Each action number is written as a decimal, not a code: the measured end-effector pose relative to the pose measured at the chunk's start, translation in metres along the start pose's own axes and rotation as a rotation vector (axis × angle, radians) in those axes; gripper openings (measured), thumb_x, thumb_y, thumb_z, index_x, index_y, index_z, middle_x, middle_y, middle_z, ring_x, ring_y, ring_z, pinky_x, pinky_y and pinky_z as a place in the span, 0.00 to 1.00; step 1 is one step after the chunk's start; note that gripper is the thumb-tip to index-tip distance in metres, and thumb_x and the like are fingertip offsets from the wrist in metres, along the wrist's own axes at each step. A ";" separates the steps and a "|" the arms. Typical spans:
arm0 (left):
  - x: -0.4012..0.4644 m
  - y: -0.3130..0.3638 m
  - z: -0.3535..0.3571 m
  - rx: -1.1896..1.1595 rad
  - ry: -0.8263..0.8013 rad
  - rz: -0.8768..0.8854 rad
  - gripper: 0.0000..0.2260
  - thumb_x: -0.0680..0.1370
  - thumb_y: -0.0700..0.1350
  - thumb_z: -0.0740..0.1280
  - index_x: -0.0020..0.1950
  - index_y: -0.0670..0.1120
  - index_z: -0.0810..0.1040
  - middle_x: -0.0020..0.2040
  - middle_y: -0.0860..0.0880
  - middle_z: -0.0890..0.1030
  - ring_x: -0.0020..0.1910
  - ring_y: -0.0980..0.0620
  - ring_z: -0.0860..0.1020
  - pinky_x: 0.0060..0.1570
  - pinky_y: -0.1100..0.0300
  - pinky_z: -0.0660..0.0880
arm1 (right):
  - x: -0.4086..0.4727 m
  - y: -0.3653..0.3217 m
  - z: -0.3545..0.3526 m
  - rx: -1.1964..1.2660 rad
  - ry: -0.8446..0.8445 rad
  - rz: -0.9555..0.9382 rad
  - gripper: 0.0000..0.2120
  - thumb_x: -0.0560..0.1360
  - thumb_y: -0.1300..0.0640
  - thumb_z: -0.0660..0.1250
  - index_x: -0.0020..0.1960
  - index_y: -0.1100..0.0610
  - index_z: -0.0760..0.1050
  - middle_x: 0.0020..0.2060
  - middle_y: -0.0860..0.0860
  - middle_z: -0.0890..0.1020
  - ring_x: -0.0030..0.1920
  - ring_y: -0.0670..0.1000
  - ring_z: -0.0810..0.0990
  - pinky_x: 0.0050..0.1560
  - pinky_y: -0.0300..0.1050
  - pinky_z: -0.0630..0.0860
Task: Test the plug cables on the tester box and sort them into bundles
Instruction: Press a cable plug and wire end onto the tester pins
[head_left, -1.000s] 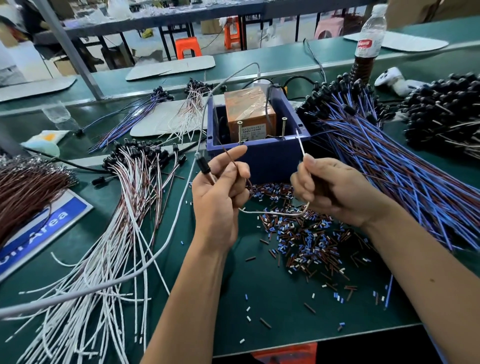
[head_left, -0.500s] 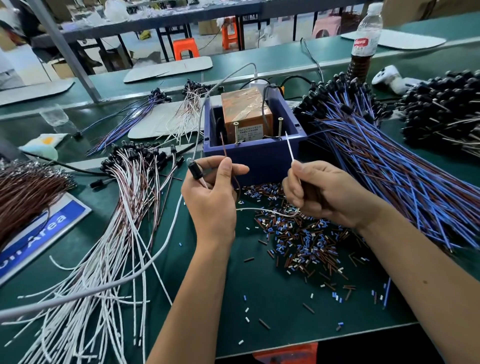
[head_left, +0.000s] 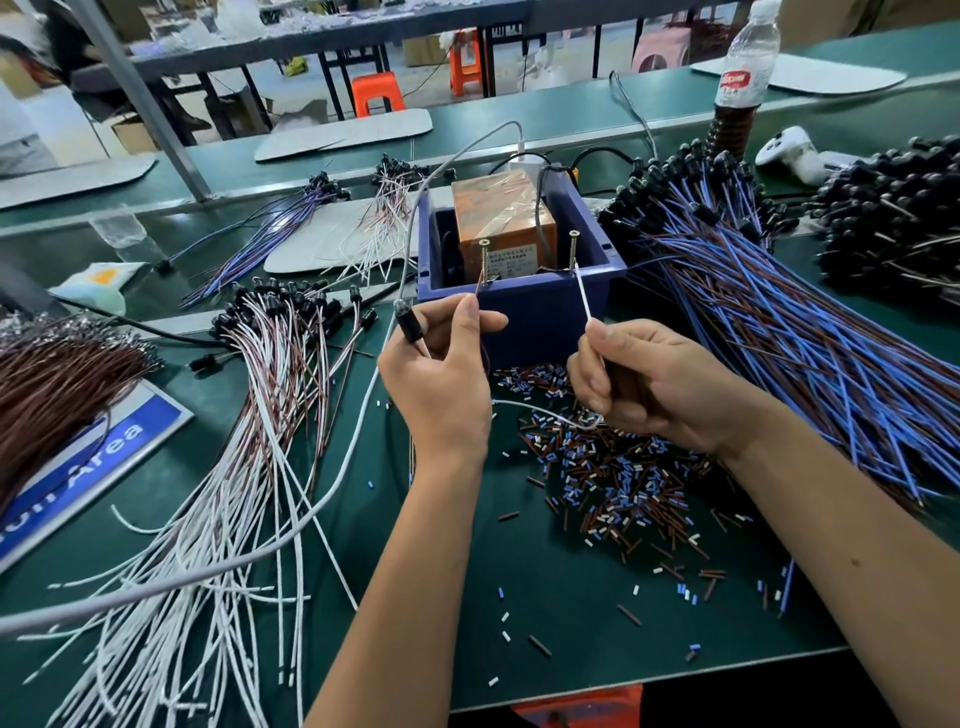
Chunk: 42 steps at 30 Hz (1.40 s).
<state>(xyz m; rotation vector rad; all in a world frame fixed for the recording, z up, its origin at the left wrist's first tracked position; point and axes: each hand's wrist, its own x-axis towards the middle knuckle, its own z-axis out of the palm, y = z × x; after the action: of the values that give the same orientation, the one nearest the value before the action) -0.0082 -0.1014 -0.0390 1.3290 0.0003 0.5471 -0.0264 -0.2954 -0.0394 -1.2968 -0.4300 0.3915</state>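
Test in progress: left hand (head_left: 436, 384) pinches the brown lead and black plug (head_left: 410, 325), right hand (head_left: 649, 384) pinches the white lead (head_left: 584, 296), each held to a screw on the tester box (head_left: 524, 312). A white-and-brown bundle (head_left: 260, 415) lies left; a large blue bundle (head_left: 805, 338) right appears still untested.

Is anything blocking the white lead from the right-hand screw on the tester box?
Nothing visible: the right hand pinches the white lead, whose tip reaches the base of the right screw on the tester box.
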 end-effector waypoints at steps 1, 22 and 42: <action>0.000 0.000 0.000 0.006 0.003 0.001 0.04 0.81 0.41 0.70 0.46 0.43 0.81 0.37 0.45 0.86 0.25 0.52 0.70 0.29 0.60 0.67 | 0.000 0.000 0.000 0.001 -0.004 0.000 0.22 0.84 0.47 0.60 0.37 0.61 0.72 0.32 0.57 0.74 0.23 0.46 0.64 0.19 0.34 0.59; -0.008 0.004 -0.007 0.001 0.007 0.048 0.05 0.80 0.41 0.70 0.44 0.44 0.80 0.34 0.48 0.84 0.30 0.51 0.76 0.40 0.47 0.71 | 0.002 -0.003 0.000 -0.005 -0.025 -0.001 0.22 0.85 0.47 0.60 0.37 0.61 0.72 0.32 0.57 0.73 0.23 0.46 0.63 0.19 0.34 0.60; -0.052 0.035 0.055 0.170 -0.238 0.233 0.05 0.82 0.39 0.69 0.46 0.44 0.80 0.35 0.53 0.84 0.36 0.54 0.83 0.41 0.64 0.77 | -0.033 -0.035 -0.026 0.034 0.217 -0.154 0.21 0.84 0.46 0.59 0.37 0.57 0.73 0.33 0.54 0.73 0.24 0.47 0.62 0.19 0.34 0.58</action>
<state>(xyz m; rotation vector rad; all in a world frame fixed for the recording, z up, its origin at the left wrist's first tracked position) -0.0498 -0.1669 -0.0081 1.5655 -0.3129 0.5919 -0.0406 -0.3415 -0.0141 -1.2487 -0.3358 0.1269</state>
